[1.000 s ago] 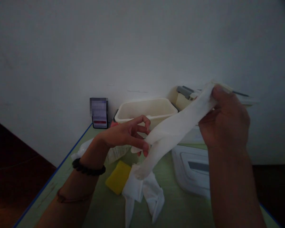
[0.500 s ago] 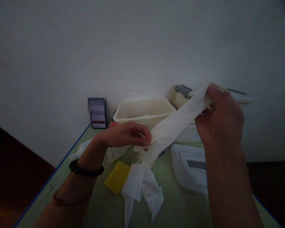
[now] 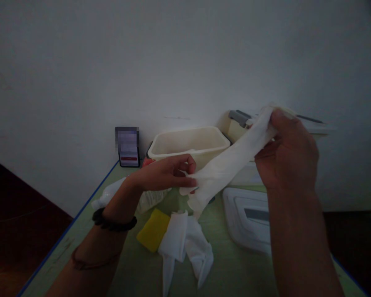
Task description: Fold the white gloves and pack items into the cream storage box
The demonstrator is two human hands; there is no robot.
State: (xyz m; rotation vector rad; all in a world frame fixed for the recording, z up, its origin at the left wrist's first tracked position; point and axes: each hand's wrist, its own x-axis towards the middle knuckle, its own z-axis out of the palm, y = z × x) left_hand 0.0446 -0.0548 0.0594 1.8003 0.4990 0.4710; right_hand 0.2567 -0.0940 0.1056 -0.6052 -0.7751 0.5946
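Tabletop [image 3: 235, 270], open bin [image 3: 190, 139] behind white material [image 3: 231, 163]

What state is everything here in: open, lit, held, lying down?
Thin white material: held up, stretched slantwise
Left hand: pinching lower part
Right hand: gripping upper end
Cream bin: open
Pale lid: lying flat
Phone: upright, screen lit
White bottle: on its side
Yellow sponge: lying flat

held item [image 3: 228, 165]: before bin [image 3: 187, 140] | phone [image 3: 129, 150]: left of bin | sponge [image 3: 153, 231]: left of cloth [image 3: 174, 237], on table [image 3: 241, 274]
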